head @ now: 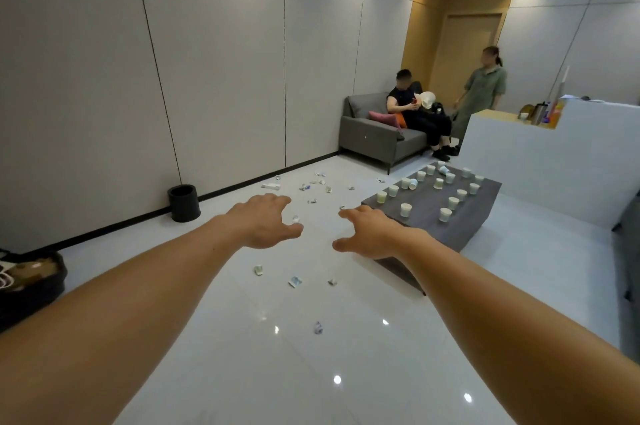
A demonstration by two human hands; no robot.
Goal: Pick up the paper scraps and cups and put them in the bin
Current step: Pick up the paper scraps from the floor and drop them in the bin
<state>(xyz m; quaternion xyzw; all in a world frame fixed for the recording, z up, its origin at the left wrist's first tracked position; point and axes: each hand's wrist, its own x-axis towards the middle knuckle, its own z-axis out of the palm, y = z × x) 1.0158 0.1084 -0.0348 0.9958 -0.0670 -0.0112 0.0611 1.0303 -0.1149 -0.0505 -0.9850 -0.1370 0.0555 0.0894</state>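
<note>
Since nothing is picked up yet, the left hand (266, 220) and right hand (372, 234) reach forward empty, fingers loosely spread. Paper scraps (295, 281) litter the floor (242, 372). Cups (405, 209) stand mouth-up on the low table (426, 218) (two seemingly tipped sideways). The bin (184, 202) sits upright by the wall (104, 95).

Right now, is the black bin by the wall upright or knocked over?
Upright. The bin stands on its base on the floor by the wall, open mouth facing up. Its contents cannot be seen.
</note>
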